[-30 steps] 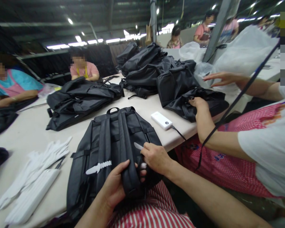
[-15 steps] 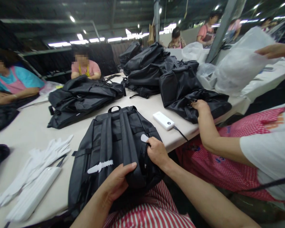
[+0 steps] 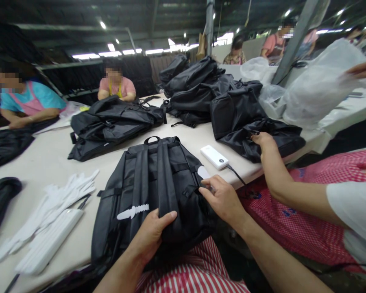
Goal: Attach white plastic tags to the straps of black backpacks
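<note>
A black backpack (image 3: 154,179) lies in front of me with its shoulder straps facing up and its top handle pointing away. My left hand (image 3: 154,228) is closed at the lower end of a shoulder strap, thumb on top; its other fingers are mostly hidden. Over the backpack's right side, my right hand (image 3: 221,195) pinches a white strip (image 3: 203,172), whose rounded end sticks out past the fingers. Another white strip (image 3: 132,212), with one wavy-edged end, rests across the left shoulder strap.
Several white strips (image 3: 61,199) lie left, beside a long white device (image 3: 50,242). A white power bank (image 3: 214,157) with a cable sits right. Black bags (image 3: 195,89) are piled behind. At right, a co-worker's hand (image 3: 264,142) touches a black bag; another hand holds a plastic bag (image 3: 317,89).
My right hand has moved right and slightly up from the backpack's side strap area, carrying the white strip. My left hand stays on the shoulder strap. The view has shifted slightly.
</note>
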{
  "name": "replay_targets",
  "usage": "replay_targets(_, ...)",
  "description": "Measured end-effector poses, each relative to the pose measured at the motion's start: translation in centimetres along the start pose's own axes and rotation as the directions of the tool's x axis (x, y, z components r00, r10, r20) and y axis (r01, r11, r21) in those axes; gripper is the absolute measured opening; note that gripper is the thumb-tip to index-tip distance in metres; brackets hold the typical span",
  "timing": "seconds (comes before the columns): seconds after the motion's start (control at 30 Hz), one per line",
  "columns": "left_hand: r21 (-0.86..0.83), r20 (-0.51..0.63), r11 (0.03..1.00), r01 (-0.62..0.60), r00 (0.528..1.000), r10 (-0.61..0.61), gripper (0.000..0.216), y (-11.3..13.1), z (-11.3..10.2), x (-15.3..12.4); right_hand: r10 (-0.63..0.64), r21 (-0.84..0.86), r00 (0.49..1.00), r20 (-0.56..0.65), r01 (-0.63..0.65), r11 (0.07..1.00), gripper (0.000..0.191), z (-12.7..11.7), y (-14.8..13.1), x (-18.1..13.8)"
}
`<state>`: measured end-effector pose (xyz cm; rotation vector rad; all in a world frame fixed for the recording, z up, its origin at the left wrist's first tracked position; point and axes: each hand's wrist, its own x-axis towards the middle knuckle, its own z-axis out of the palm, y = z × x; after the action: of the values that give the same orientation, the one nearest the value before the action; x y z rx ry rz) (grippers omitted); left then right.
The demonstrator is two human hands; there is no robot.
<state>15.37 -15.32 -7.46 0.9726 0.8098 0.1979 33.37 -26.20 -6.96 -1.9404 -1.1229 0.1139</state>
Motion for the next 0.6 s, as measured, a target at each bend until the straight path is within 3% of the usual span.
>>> replay_targets(0.1,0.048,-0.016,0.996,-0.073,0.997,0.074,0.047,0.0,-0.4,-0.1,0.032,0.083,0.988,0.150,-0.045,0.996,0.031,-0.2,-1.2,-1.2)
replay_targets(0.2,0.113,-0.040,0.983,-0.148,0.987,0.153,0.046,-0.4,-0.3,0.1,0.127,0.179,0.954,0.272,-0.180,0.967,0.038,2.0,-1.6,-1.7)
replay_targets(0.3,0.150,-0.058,0.969,-0.196,0.977,0.206,0.048,-0.7,0.3,0.4,0.269,0.317,0.916,0.297,-0.360,0.877,0.034,4.5,-2.1,-1.2)
replay_targets(0.4,0.145,-0.060,0.964,-0.223,0.971,0.233,0.048,-0.8,0.6,0.7,0.324,0.471,0.886,0.331,-0.453,0.757,0.026,5.9,-2.7,-0.3)
replay_targets(0.53,0.100,-0.064,0.967,-0.236,0.968,0.242,0.045,-0.9,0.0,0.8,0.388,0.561,0.822,0.417,-0.568,0.602,0.026,5.7,-2.8,-0.5)
replay_targets(0.6,0.094,-0.061,0.967,-0.238,0.968,0.244,0.044,-0.9,-0.6,0.7,0.441,0.582,0.823,0.359,-0.567,0.584,0.032,4.7,-2.6,-1.2)
